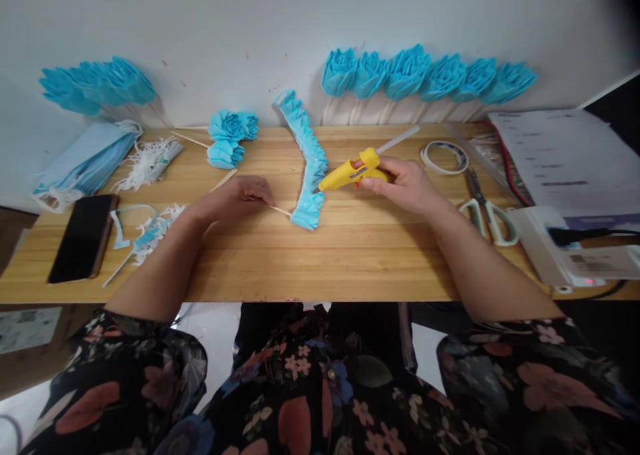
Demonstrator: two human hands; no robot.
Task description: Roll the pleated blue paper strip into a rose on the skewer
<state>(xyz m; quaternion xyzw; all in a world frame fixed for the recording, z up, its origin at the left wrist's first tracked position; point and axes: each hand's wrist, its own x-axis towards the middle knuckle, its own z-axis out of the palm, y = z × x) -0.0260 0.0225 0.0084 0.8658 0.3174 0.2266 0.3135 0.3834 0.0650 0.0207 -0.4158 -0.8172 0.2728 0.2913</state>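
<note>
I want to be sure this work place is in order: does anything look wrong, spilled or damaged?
Nothing looks spilled or broken. A few reddish marks stand out on the plain white wall, and an untidy heap of white and blue scraps lies beside the flat black phone.

Long blue pleated strip (313,160) mid-worktop (370,261). Left of it, small blue ruffled flowers (226,127); farther left, white stringy loops (150,160), then pale-blue flat face masks (90,158), black rectangular phone (80,238) before them. Right: round white tape roll (445,157), green-and-white-handled metal scissors (484,211) in front. Six blue ruffled stemmed flowers (407,73) behind, along white wall (280,21). White printed paper sheets (555,161) far right.
</note>
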